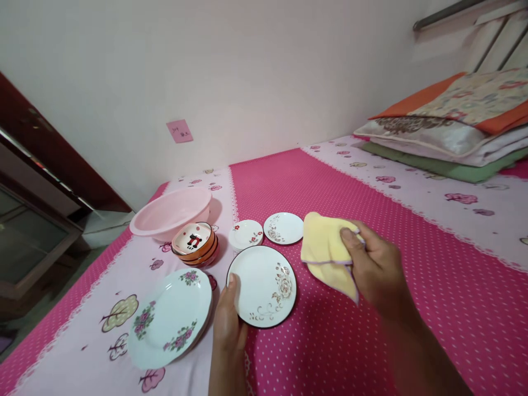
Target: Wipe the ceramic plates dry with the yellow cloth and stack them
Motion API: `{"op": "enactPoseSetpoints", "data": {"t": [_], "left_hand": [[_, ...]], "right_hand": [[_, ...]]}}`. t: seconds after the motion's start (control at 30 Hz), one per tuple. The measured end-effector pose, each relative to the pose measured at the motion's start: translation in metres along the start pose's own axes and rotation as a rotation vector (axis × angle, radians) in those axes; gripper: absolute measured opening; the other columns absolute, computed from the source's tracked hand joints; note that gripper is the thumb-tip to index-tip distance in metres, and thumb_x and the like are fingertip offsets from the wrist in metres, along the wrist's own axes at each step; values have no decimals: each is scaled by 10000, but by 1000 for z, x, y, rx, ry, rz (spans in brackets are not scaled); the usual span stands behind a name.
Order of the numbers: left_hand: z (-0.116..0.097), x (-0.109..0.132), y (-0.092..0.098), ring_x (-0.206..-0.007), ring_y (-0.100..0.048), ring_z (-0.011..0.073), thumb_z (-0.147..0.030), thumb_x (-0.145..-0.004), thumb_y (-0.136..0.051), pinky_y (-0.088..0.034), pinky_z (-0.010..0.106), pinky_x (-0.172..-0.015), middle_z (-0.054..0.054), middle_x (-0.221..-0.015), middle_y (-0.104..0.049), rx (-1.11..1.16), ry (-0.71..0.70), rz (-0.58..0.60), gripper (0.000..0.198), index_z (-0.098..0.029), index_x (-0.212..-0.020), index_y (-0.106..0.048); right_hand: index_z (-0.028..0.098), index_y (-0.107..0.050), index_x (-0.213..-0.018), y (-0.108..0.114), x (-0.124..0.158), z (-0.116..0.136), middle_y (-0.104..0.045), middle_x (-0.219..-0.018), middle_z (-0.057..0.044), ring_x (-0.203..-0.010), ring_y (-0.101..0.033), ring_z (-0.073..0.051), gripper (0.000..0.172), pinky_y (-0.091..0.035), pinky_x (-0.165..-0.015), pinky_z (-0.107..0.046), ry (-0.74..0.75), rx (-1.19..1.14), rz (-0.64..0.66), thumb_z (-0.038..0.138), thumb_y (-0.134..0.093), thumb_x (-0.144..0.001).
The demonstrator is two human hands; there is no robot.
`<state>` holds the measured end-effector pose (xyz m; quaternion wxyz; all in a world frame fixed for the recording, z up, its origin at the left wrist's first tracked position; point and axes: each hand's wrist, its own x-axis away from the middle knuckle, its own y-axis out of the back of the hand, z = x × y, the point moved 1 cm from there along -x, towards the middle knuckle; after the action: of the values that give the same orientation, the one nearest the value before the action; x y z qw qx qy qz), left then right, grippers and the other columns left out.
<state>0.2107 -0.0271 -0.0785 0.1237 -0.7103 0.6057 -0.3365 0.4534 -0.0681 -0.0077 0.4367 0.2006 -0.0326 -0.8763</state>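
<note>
Gripping the left rim of a dark-edged plate (264, 286) low over the bed (330, 341), the left hand (228, 324) lays its thumb on top. Just right of it, the right hand (377, 272) is clamped on a yellow cloth (325, 250). Farther back sit a red-flowered saucer (246, 233), stacked orange bowls (194, 245) and a pink basin (171, 212).

Dishes (246, 234) left; open bedspread (412, 236) right.

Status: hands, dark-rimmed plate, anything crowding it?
Left hand grips dark-rimmed plate at its left edge. Right hand holds yellow cloth, not on the plate. Pink-flowered plate close alongside, small saucer behind.
</note>
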Motion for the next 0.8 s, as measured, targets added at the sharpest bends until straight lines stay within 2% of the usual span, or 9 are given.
{"op": "enactPoseSetpoints", "data": {"t": [0.1,0.17,0.23,0.27,0.33,0.43,0.6,0.7,0.8], "left_hand": [[3,3,-6,-1198,-672,333,-323,-936,-656,-539,461,-1045,182,-1200,-751,2,21,27,422,-115,-1304,-660],[3,5,-8,-1193,-675,337,-332,-937,-653,-546,454,-1036,180,-1207,-749,25,47,71,425,-118,-1304,-658],[2,6,-9,-1190,-675,348,-366,-947,-633,-551,460,-1024,186,-1208,-747,48,109,145,445,-109,-1311,-653],[2,7,-9,-1187,-676,354,-387,-954,-618,-554,468,-1018,191,-1206,-746,53,150,178,465,-103,-1320,-646],[0,8,-8,-1185,-676,361,-419,-966,-588,-554,485,-1012,198,-1206,-745,58,226,216,502,-96,-1348,-626],[0,9,-8,-1225,-652,361,-450,-983,-545,-540,492,-1029,192,-1246,-730,79,265,241,534,-118,-1398,-594],[1,11,-12,-1300,-599,345,-439,-997,-512,-503,471,-1078,175,-1334,-689,159,242,216,549,-138,-1455,-544],[1,12,-15,-1323,-581,333,-409,-1011,-495,-486,462,-1099,171,-1366,-669,202,191,185,544,-137,-1481,-516],[0,11,-15,-1331,-574,324,-400,-1020,-484,-467,454,-1117,167,-1366,-670,244,165,202,544,-139,-1497,-499]], "right_hand": [[254,-681,-1223,-14,17,18,-640,-712,-9,-594,-613,-186,423,-477,-490,-261,5,-148,289,537,-467,-992],[265,-661,-1281,-26,27,24,-696,-841,-25,-733,-679,-195,404,-566,-647,-290,77,-180,574,498,-477,-1008],[256,-659,-1287,-39,34,25,-724,-1053,-53,-976,-694,-215,361,-570,-883,-341,214,-134,746,438,-519,-1008],[244,-661,-1278,-45,36,22,-712,-1159,-68,-1095,-666,-228,340,-534,-983,-371,284,-87,754,402,-556,-996],[220,-661,-1258,-57,39,15,-670,-1289,-98,-1237,-598,-264,332,-475,-1078,-431,395,42,669,323,-650,-942],[204,-648,-1269,-72,44,5,-598,-1406,-138,-1330,-520,-328,467,-433,-1109,-516,493,269,552,230,-776,-821],[222,-573,-1353,-86,56,1,-435,-1571,-134,-1456,-346,-396,661,-317,-1162,-615,563,449,442,251,-833,-746],[208,-502,-1414,-90,59,2,-429,-1565,-158,-1404,-403,-404,736,-373,-1107,-615,521,485,395,220,-817,-748],[205,-446,-1443,-94,60,2,-540,-1429,-156,-1252,-527,-353,727,-469,-1021,-538,498,441,424,144,-751,-785]]}}
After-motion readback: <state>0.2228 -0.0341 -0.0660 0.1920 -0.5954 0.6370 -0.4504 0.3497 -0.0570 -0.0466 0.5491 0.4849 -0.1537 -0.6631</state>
